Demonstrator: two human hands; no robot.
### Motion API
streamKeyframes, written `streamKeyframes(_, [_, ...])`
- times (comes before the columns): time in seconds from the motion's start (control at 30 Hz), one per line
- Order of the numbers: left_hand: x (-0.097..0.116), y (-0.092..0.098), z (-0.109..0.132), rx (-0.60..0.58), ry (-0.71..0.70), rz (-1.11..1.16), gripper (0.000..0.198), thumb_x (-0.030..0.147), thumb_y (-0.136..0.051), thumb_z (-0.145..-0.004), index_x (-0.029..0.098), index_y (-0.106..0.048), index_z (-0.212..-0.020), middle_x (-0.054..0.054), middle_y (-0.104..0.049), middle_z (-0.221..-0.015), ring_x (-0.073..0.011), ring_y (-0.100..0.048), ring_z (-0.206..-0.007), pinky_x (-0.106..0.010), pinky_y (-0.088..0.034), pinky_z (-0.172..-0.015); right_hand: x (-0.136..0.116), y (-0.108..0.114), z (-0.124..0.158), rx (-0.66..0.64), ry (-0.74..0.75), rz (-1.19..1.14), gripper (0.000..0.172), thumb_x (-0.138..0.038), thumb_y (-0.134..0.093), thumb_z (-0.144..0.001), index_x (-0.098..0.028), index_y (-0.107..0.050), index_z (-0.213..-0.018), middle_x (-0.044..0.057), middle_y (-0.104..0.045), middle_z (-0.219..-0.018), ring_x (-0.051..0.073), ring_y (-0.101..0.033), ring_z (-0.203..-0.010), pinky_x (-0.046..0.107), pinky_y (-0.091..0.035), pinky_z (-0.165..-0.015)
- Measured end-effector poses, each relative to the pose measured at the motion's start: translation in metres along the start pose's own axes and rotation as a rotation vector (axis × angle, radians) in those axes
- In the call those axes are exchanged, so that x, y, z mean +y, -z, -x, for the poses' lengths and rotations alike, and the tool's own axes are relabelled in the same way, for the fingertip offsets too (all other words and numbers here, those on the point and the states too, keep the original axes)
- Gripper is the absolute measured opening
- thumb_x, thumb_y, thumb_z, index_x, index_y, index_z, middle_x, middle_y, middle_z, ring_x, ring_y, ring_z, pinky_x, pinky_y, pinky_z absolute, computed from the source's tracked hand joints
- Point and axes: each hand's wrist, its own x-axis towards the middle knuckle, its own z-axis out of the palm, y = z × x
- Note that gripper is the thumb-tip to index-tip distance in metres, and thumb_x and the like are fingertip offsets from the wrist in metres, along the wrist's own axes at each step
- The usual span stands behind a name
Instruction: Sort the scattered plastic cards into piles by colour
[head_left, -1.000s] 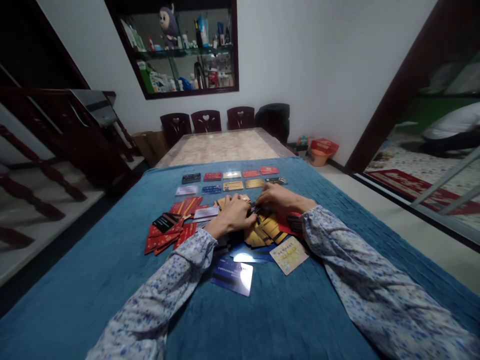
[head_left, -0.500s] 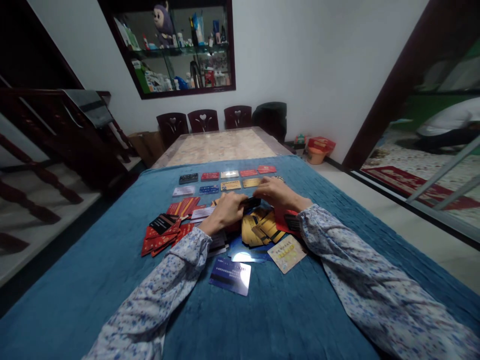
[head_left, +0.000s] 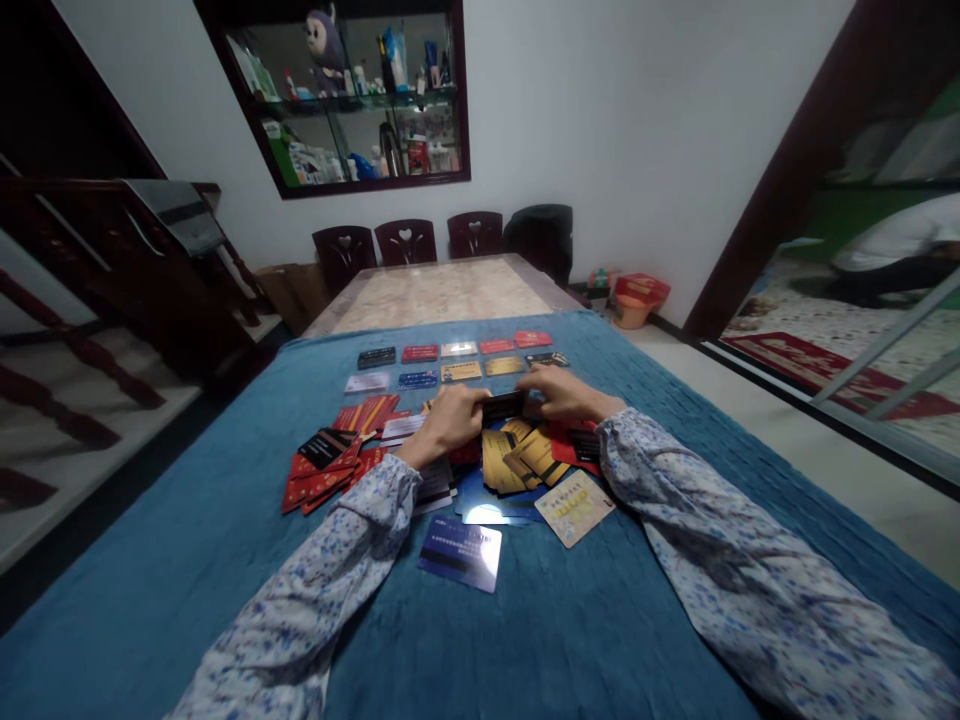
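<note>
Left hand (head_left: 450,418) and right hand (head_left: 564,393) pinch inward from nine and three o'clock, over a blue cloth (head_left: 570,630). Heaped gold cards (head_left: 501,462) lie at five o'clock from the hands; between the two, gripped at its ends, is a black card (head_left: 502,405).

The black card (head_left: 503,404) (perhaps several stacked) is too blurred to read.

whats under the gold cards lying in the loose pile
Blue cards stick out from beneath the near edge of the gold cards. How far they reach underneath, and whether anything else lies there, is covered and cannot be seen.
</note>
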Motion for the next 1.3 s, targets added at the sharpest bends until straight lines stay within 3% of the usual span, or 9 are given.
streamKeyframes(0.37, [0.004,0.001,-0.001,0.030,0.063,0.065,0.036,0.011,-0.053,-0.088,0.019,-0.083,-0.105,-0.010,-0.083,-0.104,-0.0239,-0.076,-0.095,-0.030,-0.054,-0.087,0.011,-0.009,-0.005,-0.001,-0.032,-0.079,0.015,-0.026,-0.071,-0.079,-0.016,-0.077,-0.088,0.008,-0.073,-0.088,0.023,-0.063,-0.086,0.030,-0.046,-0.077])
streamKeyframes(0.8, [-0.003,-0.004,-0.003,0.061,0.021,0.087,0.022,0.015,-0.058,-0.087,0.018,-0.081,-0.087,-0.008,-0.080,-0.088,-0.0260,-0.072,-0.093,-0.033,-0.056,-0.085,-0.001,0.003,-0.007,0.351,0.053,-0.444,0.023,-0.037,-0.057,-0.096,-0.019,-0.068,-0.104,0.007,-0.074,-0.099,0.022,-0.067,-0.092,0.034,-0.052,-0.088])
streamKeyframes(1.03, [-0.004,-0.007,-0.005,0.174,0.052,0.123,0.021,0.014,-0.061,-0.087,0.020,-0.080,-0.094,-0.006,-0.081,-0.095,-0.0242,-0.072,-0.097,-0.034,-0.056,-0.090,-0.005,-0.001,-0.014,0.505,0.144,-0.136,0.023,-0.022,-0.056,-0.098,-0.022,-0.075,-0.112,0.010,-0.075,-0.094,0.024,-0.061,-0.091,0.038,-0.047,-0.083])
streamKeyframes(1.3, [0.002,-0.004,-0.002,0.352,0.034,0.224,0.023,0.007,-0.062,-0.083,0.020,-0.076,-0.097,-0.004,-0.079,-0.096,-0.0230,-0.070,-0.100,-0.037,-0.054,-0.099,-0.015,-0.002,-0.014,0.457,0.225,0.204,0.029,-0.019,-0.054,-0.101,-0.024,-0.074,-0.121,0.010,-0.079,-0.101,0.026,-0.054,-0.099,0.042,-0.038,-0.090])
